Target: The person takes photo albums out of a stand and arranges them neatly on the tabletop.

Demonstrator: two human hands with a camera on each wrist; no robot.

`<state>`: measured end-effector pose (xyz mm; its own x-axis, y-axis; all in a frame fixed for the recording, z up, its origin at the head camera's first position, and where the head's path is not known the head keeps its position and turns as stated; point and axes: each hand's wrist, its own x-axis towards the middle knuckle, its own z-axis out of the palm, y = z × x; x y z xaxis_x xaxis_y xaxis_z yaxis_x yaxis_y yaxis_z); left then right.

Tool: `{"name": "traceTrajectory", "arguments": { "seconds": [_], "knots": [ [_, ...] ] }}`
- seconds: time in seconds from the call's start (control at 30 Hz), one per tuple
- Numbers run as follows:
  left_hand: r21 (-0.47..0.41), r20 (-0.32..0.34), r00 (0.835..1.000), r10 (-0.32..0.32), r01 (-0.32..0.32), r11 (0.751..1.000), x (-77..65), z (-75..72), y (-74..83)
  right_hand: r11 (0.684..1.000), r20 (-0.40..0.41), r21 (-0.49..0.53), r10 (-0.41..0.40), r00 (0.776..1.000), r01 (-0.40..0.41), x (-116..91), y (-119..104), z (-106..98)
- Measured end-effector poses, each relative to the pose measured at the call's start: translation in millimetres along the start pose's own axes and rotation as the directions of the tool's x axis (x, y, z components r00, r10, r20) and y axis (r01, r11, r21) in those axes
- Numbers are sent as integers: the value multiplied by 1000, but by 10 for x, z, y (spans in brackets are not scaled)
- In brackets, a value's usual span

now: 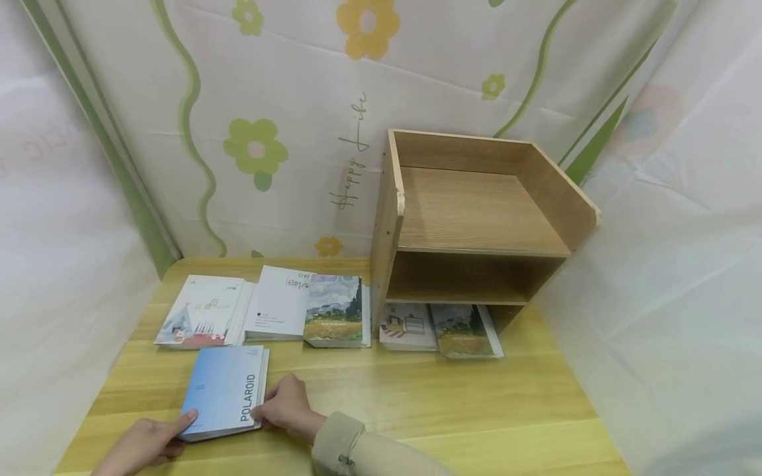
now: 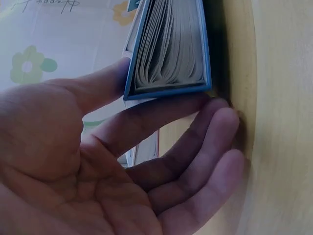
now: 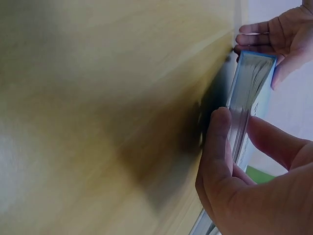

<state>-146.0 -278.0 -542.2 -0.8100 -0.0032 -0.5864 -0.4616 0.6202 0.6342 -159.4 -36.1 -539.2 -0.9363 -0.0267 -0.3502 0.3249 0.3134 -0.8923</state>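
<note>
A blue-and-white photo album (image 1: 223, 387) marked POLAROID is near the front left of the table, its page edges (image 2: 171, 54) showing between blue covers in the left wrist view. My left hand (image 1: 141, 444) holds its near left corner, thumb on the top cover and index finger along the lower edge; the other fingers curl loosely beside it. At the near right corner, my right hand (image 1: 288, 404) pinches the album between thumb and fingers. In the right wrist view, the thumb (image 3: 274, 139) lies on the cover side and the fingertips (image 3: 220, 122) on the opposite side.
Behind the album lie a white album with a tent picture (image 1: 202, 311), a plain white album (image 1: 280, 301) and a landscape-painting album (image 1: 333, 307). A wooden shelf (image 1: 482, 211) stands at right, with a white album (image 1: 407, 324) and another landscape album (image 1: 464, 329) in its bottom opening.
</note>
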Motion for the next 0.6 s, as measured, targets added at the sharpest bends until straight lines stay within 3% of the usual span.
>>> {"name": "traceTrajectory", "arguments": {
  "seconds": [0.2,0.4,0.6],
  "knots": [
    [-22,10,1000,9,-9,1000,4,-35,-9,1000,6,12,4,1000,-4,-5,15,54],
    [109,6,999,43,-44,993,29,-79,-34,1000,8,-14,8,1000,-8,-14,0,77],
    [142,-1,998,68,-67,988,27,-100,-33,999,29,-33,35,999,-34,-46,-34,107]
  ]
}}
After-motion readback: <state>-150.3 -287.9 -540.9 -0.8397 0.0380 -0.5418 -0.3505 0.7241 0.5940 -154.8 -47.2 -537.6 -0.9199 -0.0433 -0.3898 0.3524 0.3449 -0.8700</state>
